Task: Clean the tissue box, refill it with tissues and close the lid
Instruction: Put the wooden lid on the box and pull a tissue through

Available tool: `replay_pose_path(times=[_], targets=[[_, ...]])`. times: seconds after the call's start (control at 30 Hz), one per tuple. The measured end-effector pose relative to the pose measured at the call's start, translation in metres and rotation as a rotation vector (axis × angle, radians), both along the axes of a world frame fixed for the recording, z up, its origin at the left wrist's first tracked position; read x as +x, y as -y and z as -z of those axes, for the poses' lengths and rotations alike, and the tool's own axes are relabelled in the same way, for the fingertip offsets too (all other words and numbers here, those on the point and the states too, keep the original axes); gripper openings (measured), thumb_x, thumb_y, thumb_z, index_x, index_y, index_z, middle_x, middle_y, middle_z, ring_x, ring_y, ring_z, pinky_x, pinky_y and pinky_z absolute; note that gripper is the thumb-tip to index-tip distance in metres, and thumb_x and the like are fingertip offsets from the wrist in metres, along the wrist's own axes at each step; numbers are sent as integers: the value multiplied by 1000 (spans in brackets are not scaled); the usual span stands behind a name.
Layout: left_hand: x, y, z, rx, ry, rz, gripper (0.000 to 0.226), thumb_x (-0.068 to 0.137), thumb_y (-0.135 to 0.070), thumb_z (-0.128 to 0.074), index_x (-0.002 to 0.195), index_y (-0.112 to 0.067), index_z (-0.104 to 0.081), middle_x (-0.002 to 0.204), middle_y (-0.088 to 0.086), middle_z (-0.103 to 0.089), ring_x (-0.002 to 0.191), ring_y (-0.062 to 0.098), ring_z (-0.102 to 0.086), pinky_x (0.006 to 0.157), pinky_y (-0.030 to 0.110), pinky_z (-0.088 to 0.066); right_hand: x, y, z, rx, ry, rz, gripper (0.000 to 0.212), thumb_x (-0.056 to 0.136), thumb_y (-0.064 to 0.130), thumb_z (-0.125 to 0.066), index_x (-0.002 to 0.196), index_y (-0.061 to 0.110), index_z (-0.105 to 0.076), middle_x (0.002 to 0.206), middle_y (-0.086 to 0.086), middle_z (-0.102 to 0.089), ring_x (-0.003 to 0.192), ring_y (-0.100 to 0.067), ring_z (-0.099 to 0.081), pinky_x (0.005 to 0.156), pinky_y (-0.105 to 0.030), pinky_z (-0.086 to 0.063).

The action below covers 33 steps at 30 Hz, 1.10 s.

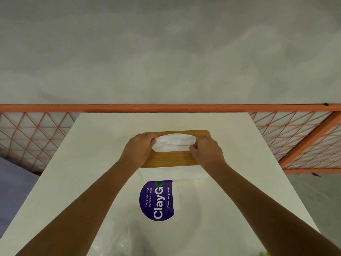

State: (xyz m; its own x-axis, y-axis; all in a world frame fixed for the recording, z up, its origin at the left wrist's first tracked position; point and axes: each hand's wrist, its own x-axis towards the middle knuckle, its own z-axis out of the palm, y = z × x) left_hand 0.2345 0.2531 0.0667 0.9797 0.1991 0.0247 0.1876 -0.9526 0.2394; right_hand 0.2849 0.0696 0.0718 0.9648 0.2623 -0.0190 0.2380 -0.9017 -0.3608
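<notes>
A white tissue box (175, 173) stands on the white table, topped by a wooden lid (171, 159) with a long slot. White tissues (174, 142) bulge up through the slot. My left hand (139, 149) rests on the lid's left end, fingers curled at the slot's left edge and touching the tissues. My right hand (207, 150) covers the lid's right end, fingertips at the slot's right edge against the tissues. The lid sits flat on the box.
A purple "ClayGo" sticker (156, 200) lies on the table (92, 163) in front of the box. Clear plastic wrap (114, 242) lies near the front edge. An orange metal rail and mesh fence (295, 137) runs behind the table.
</notes>
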Motion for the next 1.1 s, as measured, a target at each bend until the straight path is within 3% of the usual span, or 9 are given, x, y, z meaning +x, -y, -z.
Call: replay_pose_path(times=[0.07,0.23,0.3,0.47,0.57,0.7,0.9,0.93,1.1], targets=[[1,0,1,11,11,3,36,102,-25,-30,133,-17,-44,127,6,-57,112,21,-54,97,27,-41,2,3,-2,-1,7,-5,28,95,25,-43,108,4,-56,97,-9,-58,82,-19,-50,68,-26,-37],[0,7,4,11,32,-29,33,102,-25,-28,129,-15,-44,123,6,-58,107,20,-57,92,24,-43,1,-2,1,56,-10,65,39,93,39,-47,111,7,-59,107,-9,-62,101,-25,-59,80,-32,-48],[-1,7,5,13,33,-32,32,102,-25,-28,128,-15,-44,120,7,-59,104,20,-58,89,23,-44,2,-4,2,49,-17,96,37,94,37,-46,111,7,-60,108,-9,-62,97,-23,-58,78,-30,-47],[-2,8,5,18,2,-40,30,102,-22,-30,129,-15,-41,120,7,-58,104,20,-59,89,24,-45,11,3,-2,30,-54,2,22,93,24,-47,86,7,-59,84,-8,-54,78,-19,-45,68,-26,-38],[0,8,6,37,-9,-34,29,101,-18,-35,129,-15,-41,121,7,-58,103,21,-58,89,25,-46,27,14,-16,25,-215,-87,32,84,22,-60,59,16,-40,68,1,-44,68,-17,-44,58,-22,-35],[0,10,4,65,-5,24,29,101,-20,-34,129,-15,-41,122,7,-57,104,20,-57,89,24,-44,43,28,-21,52,-337,-101,34,80,17,-67,58,17,-41,65,2,-45,62,-12,-45,54,-17,-34],[5,9,5,12,36,72,32,101,-28,-29,125,-17,-47,120,1,-61,105,17,-58,89,22,-42,42,38,-14,345,-299,10,8,84,11,-61,79,13,-55,69,-2,-58,55,-9,-54,49,-13,-45],[6,8,4,-20,52,57,32,101,-29,-30,123,-17,-50,118,1,-63,104,17,-59,87,21,-42,38,36,-12,312,-245,4,1,87,13,-58,88,12,-58,75,-2,-59,60,-10,-53,54,-15,-44],[12,4,4,-153,98,-16,28,99,-27,-40,115,-15,-59,110,3,-67,99,19,-60,78,18,-38,17,32,11,105,-9,-118,40,91,23,-53,127,7,-49,130,-8,-50,117,-24,-48,96,-28,-39]])
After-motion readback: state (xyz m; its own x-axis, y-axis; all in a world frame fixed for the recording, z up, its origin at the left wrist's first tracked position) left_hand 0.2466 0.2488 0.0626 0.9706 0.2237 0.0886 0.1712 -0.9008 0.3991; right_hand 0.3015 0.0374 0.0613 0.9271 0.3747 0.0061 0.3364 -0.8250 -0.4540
